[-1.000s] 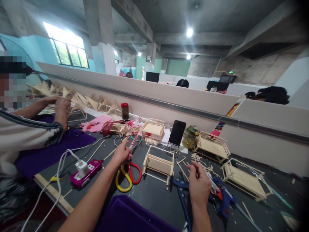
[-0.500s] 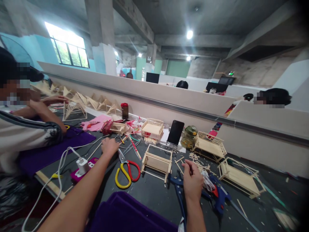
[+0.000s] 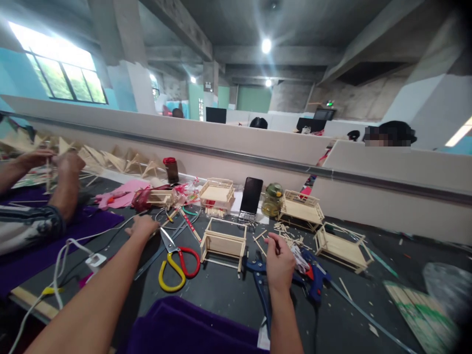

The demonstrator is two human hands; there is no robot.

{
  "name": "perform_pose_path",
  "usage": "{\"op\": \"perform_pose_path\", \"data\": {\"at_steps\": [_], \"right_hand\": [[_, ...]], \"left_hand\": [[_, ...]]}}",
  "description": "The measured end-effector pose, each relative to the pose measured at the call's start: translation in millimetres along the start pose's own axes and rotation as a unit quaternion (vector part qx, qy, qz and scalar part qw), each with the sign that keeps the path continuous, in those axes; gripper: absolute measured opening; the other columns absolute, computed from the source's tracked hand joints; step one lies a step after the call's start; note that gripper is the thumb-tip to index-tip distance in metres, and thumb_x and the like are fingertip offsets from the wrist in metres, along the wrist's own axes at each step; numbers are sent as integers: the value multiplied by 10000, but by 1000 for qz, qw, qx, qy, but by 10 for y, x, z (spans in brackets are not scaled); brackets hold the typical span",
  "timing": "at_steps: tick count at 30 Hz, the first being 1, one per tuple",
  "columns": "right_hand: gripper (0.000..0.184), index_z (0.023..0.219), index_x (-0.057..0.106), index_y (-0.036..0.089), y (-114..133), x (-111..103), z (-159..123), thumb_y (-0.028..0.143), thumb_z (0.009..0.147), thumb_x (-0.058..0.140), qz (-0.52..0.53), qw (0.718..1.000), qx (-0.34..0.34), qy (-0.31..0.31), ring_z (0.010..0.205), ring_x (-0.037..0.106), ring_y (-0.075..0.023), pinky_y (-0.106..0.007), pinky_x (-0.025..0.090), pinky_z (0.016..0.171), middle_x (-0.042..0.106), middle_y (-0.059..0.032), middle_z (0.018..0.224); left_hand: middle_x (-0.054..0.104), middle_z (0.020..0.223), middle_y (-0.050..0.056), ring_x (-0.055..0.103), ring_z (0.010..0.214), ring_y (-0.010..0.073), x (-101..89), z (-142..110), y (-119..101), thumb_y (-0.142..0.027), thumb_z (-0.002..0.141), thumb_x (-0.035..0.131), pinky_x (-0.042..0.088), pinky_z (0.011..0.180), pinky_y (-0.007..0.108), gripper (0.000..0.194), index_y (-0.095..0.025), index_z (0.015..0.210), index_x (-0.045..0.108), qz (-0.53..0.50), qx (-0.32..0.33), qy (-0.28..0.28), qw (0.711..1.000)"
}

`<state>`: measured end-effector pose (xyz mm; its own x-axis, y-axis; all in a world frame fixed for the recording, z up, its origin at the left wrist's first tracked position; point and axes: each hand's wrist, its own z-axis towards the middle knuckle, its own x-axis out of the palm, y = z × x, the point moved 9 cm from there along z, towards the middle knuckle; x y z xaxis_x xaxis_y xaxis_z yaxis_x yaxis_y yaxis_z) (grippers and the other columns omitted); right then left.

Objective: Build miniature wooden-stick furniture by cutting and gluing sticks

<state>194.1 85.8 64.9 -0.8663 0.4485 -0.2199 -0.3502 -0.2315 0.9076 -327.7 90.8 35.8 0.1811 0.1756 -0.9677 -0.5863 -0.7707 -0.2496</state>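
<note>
My left hand (image 3: pixel 144 226) reaches out over the dark table, fingers curled down onto thin wooden sticks (image 3: pixel 167 222) beside the red and yellow scissors (image 3: pixel 176 260). My right hand (image 3: pixel 278 260) is held up in a loose fist above blue pliers (image 3: pixel 260 280) and a blue glue gun (image 3: pixel 313 280), pinching something small that I cannot make out. An open stick-built frame (image 3: pixel 223 242) stands between my hands.
Several small wooden stick models (image 3: pixel 300 209) sit along the back, with a black phone (image 3: pixel 251 195) on a stand and a glass jar (image 3: pixel 272 200). A co-worker's hands (image 3: pixel 61 164) work on stick pieces at left. A purple cloth (image 3: pixel 191 329) lies near me. A white plug (image 3: pixel 96 259) and cables lie front left.
My left hand moved left and down from the stick bundle to the table near the scissors. The view has shifted, so everything sits further left. My right hand stays raised.
</note>
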Motion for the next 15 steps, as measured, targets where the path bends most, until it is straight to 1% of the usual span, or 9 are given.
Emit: {"op": "perform_pose_path", "data": {"at_steps": [2, 4, 6, 8, 10, 11, 14, 15], "right_hand": [[367, 974, 698, 155, 34, -56, 7, 425, 831, 495, 6, 1000, -6, -16, 751, 701, -236, -315, 500, 717, 755, -99, 829], [363, 978, 697, 154, 78, -103, 6, 420, 837, 495, 13, 999, -15, -27, 747, 700, -232, -312, 502, 717, 754, -99, 833], [358, 981, 697, 155, 116, -133, 0, 417, 841, 498, 14, 999, -23, -33, 745, 698, -230, -311, 502, 715, 754, -98, 838], [350, 980, 697, 157, 136, -136, -5, 414, 841, 503, 8, 999, -25, -30, 738, 697, -229, -310, 500, 707, 754, -97, 839], [346, 978, 696, 155, 142, -118, -10, 410, 842, 504, 5, 1000, -23, -21, 739, 697, -232, -310, 500, 704, 753, -98, 834], [345, 976, 696, 154, 145, -107, -13, 408, 843, 504, 4, 1000, -23, -18, 741, 698, -234, -312, 500, 706, 753, -100, 833], [342, 972, 697, 152, 157, -85, -21, 404, 846, 503, 0, 999, -29, -13, 758, 699, -240, -321, 504, 726, 753, -105, 840], [339, 972, 698, 154, 155, -84, -21, 403, 847, 504, -2, 999, -30, -14, 757, 698, -239, -322, 505, 728, 753, -104, 840]], "left_hand": [[453, 1350, 228, 516, 1147, 378, -54, -21, -116, -394, 762, 574, 367, 938, 513, 539, -86, 1204, 571, 2, 41, -8, 999], [434, 1362, 216, 481, 1192, 366, -79, -53, -161, -363, 785, 573, 366, 953, 493, 536, -68, 1231, 536, 7, 65, -13, 998], [420, 1361, 249, 436, 1232, 399, -72, -87, -98, -361, 803, 579, 393, 923, 491, 547, -31, 1234, 517, 12, 54, -16, 998], [409, 1358, 291, 406, 1251, 440, -37, -113, 30, -393, 825, 577, 430, 868, 491, 564, 2, 1221, 509, 16, 24, -14, 999], [431, 1347, 293, 428, 1238, 443, 14, -123, 150, -426, 850, 573, 461, 832, 488, 561, 5, 1204, 518, 17, -3, -3, 1000], [467, 1330, 262, 470, 1211, 410, 39, -122, 193, -423, 866, 572, 477, 829, 482, 529, -20, 1206, 527, 18, -13, 5, 1000], [565, 1247, 129, 589, 1068, 258, 71, -116, 236, -362, 900, 577, 518, 852, 450, 399, -137, 1228, 547, 15, -26, 26, 999], [581, 1224, 112, 602, 1040, 240, 57, -122, 220, -337, 901, 582, 522, 854, 445, 369, -148, 1218, 557, 11, -25, 27, 999]]}}
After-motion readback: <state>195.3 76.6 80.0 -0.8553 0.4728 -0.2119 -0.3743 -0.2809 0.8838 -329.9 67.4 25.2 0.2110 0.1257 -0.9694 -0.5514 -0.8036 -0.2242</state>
